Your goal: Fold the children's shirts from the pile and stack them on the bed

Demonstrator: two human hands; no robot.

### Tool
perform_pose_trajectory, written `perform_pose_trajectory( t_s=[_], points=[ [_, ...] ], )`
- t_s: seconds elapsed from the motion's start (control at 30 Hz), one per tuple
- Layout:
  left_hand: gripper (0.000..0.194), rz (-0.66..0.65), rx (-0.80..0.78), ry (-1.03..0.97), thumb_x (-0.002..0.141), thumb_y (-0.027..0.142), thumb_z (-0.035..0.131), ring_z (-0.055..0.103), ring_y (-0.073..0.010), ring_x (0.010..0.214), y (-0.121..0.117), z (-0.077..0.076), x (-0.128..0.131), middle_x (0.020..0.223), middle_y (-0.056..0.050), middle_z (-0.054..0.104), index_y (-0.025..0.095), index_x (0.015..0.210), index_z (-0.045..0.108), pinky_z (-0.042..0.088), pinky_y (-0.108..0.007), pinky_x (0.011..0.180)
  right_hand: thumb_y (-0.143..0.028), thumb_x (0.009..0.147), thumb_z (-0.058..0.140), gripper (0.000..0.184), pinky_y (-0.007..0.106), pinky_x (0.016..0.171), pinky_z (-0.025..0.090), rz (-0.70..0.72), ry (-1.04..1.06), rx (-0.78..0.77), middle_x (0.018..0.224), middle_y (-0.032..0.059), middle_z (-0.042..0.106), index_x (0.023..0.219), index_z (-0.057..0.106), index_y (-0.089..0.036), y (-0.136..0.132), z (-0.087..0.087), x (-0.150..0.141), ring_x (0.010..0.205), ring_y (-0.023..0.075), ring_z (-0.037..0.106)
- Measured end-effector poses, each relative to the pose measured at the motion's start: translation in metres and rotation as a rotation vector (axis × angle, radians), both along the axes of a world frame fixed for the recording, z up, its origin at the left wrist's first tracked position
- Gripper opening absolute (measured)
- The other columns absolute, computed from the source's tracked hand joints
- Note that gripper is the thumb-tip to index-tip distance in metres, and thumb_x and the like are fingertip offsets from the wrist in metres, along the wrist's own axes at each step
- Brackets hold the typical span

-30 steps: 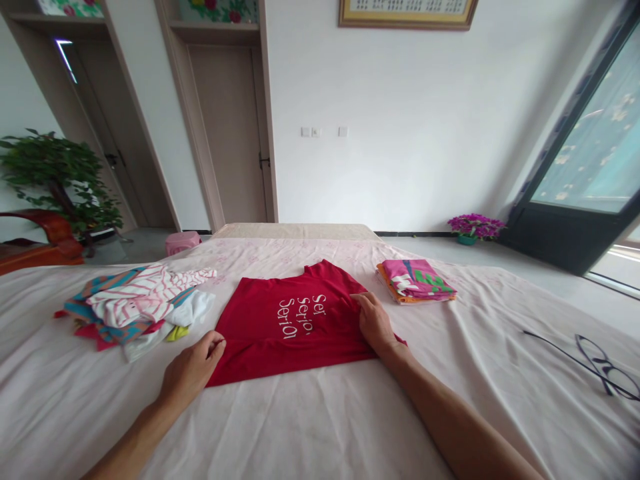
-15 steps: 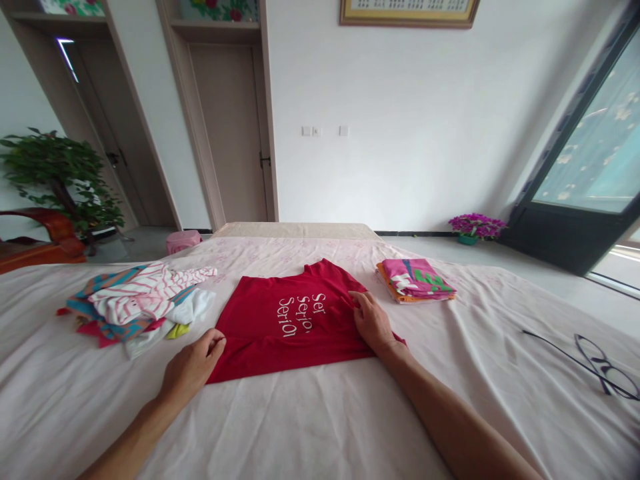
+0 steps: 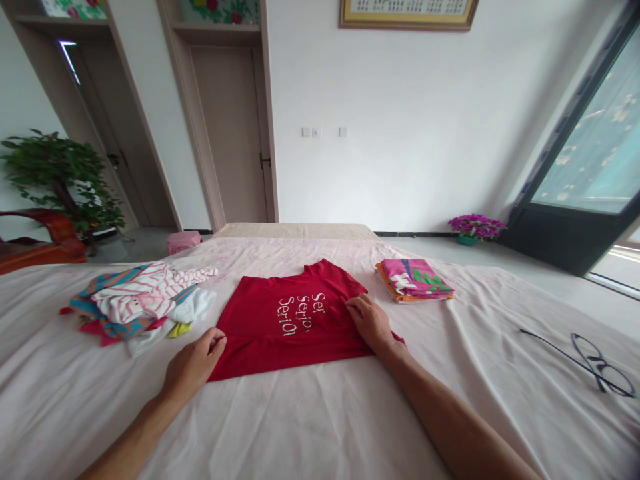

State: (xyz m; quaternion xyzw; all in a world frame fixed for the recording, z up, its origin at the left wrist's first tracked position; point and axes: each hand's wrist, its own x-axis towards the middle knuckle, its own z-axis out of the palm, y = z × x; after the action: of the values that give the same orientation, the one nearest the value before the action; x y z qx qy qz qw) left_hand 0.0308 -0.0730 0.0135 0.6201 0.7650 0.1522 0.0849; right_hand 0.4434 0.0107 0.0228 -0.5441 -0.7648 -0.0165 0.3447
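A red T-shirt [image 3: 280, 320] with white lettering lies spread flat on the pale pink bed sheet [image 3: 320, 413] in front of me. My left hand [image 3: 193, 365] pinches the shirt's near left corner with curled fingers. My right hand [image 3: 369, 323] rests on the shirt's right side near the sleeve, its fingers pressed together on the cloth and slightly curled.
A loose heap of striped and coloured clothes [image 3: 140, 303] lies left of the shirt. A folded pink and orange stack [image 3: 415, 280] sits to the right. Black glasses [image 3: 595, 367] lie at the far right. Doors, a plant [image 3: 60, 177] and purple flowers [image 3: 474, 227] stand beyond the bed.
My right hand has slid a little to the left across the shirt's right side. The left hand holds the same corner.
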Motion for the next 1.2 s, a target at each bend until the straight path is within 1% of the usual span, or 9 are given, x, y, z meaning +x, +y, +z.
perform_pose_trajectory(
  t_s=[0.1, 0.23, 0.4, 0.5, 0.6, 0.7, 0.8, 1.0, 1.2],
  points=[
    [0.026, -0.001, 0.005, -0.007, 0.091, 0.046, 0.035, 0.068, -0.0187, 0.085, -0.001, 0.0, 0.001, 0.092, 0.003, 0.073, 0.03, 0.095, 0.055, 0.037, -0.024, 0.063, -0.032, 0.096, 0.045, 0.023, 0.026, 0.079, 0.043, 0.001, -0.03, -0.016, 0.096, 0.0039, 0.066, 0.092, 0.066, -0.024, -0.002, 0.003, -0.001, 0.087, 0.0167, 0.062],
    [0.028, 0.014, 0.011, -0.031, 0.091, 0.046, 0.034, 0.068, -0.0194, 0.087, -0.001, 0.002, 0.002, 0.096, 0.003, 0.073, 0.031, 0.1, 0.056, 0.039, -0.024, 0.065, -0.033, 0.098, 0.041, 0.026, 0.026, 0.082, 0.041, -0.068, -0.014, -0.017, 0.099, 0.0041, 0.067, 0.098, 0.065, -0.023, -0.002, 0.006, 0.001, 0.09, 0.017, 0.061],
    [0.039, 0.022, -0.01, -0.113, 0.088, 0.058, 0.038, 0.068, -0.0204, 0.089, 0.006, 0.004, 0.0, 0.097, 0.001, 0.073, 0.032, 0.107, 0.058, 0.042, -0.025, 0.068, -0.036, 0.1, 0.035, 0.034, 0.029, 0.087, 0.038, -0.2, -0.086, -0.088, 0.105, 0.0062, 0.067, 0.109, 0.065, -0.025, 0.002, 0.005, 0.002, 0.099, 0.0196, 0.059],
    [0.035, 0.006, -0.015, -0.13, 0.086, 0.056, 0.044, 0.068, -0.0199, 0.086, 0.009, 0.004, -0.001, 0.093, 0.001, 0.072, 0.029, 0.101, 0.06, 0.043, -0.025, 0.07, -0.046, 0.097, 0.042, 0.034, 0.032, 0.084, 0.038, -0.218, -0.191, -0.149, 0.106, 0.0078, 0.067, 0.11, 0.066, -0.025, 0.004, 0.005, 0.0, 0.1, 0.0222, 0.057],
    [0.029, 0.018, 0.0, -0.137, 0.086, 0.052, 0.043, 0.068, -0.0189, 0.08, 0.006, 0.003, 0.001, 0.087, 0.002, 0.072, 0.029, 0.093, 0.06, 0.043, -0.025, 0.068, -0.047, 0.09, 0.054, 0.028, 0.032, 0.082, 0.037, -0.192, -0.258, -0.192, 0.102, 0.0069, 0.067, 0.099, 0.068, -0.024, 0.002, 0.008, -0.002, 0.098, 0.0228, 0.056],
    [0.027, 0.026, 0.123, -0.162, 0.086, 0.049, 0.043, 0.067, -0.0178, 0.078, 0.002, 0.003, 0.004, 0.088, 0.003, 0.071, 0.028, 0.092, 0.058, 0.044, -0.024, 0.066, -0.038, 0.092, 0.052, 0.019, 0.03, 0.08, 0.037, -0.175, -0.215, -0.138, 0.098, 0.0056, 0.068, 0.093, 0.064, -0.023, 0.0, 0.013, -0.003, 0.094, 0.0211, 0.058],
    [0.026, -0.009, 0.304, -0.233, 0.086, 0.049, 0.045, 0.066, -0.0172, 0.081, 0.002, 0.003, 0.004, 0.088, 0.002, 0.07, 0.027, 0.093, 0.057, 0.046, -0.024, 0.07, -0.035, 0.097, 0.042, 0.021, 0.028, 0.072, 0.037, -0.186, -0.086, -0.096, 0.091, 0.0045, 0.069, 0.099, 0.059, -0.023, 0.0, 0.017, -0.001, 0.085, 0.0201, 0.061],
    [0.033, -0.05, 0.426, -0.353, 0.087, 0.053, 0.042, 0.065, -0.0192, 0.077, 0.024, 0.003, -0.001, 0.081, -0.002, 0.067, 0.023, 0.093, 0.054, 0.049, -0.027, 0.071, -0.036, 0.097, 0.039, 0.022, 0.027, 0.066, 0.038, -0.13, 0.053, -0.076, 0.089, 0.0022, 0.07, 0.103, 0.057, -0.024, 0.012, 0.024, 0.006, 0.078, 0.0194, 0.064],
    [0.026, 0.033, 0.28, -0.131, 0.092, 0.044, 0.039, 0.069, -0.0221, 0.081, 0.062, 0.009, 0.0, 0.092, -0.006, 0.071, 0.023, 0.1, 0.052, 0.045, -0.028, 0.067, -0.037, 0.096, 0.042, 0.024, 0.027, 0.07, 0.039, -0.22, 0.001, -0.123, 0.093, 0.0035, 0.071, 0.106, 0.06, -0.025, 0.049, 0.041, 0.001, 0.084, 0.0196, 0.064]
  ],
)
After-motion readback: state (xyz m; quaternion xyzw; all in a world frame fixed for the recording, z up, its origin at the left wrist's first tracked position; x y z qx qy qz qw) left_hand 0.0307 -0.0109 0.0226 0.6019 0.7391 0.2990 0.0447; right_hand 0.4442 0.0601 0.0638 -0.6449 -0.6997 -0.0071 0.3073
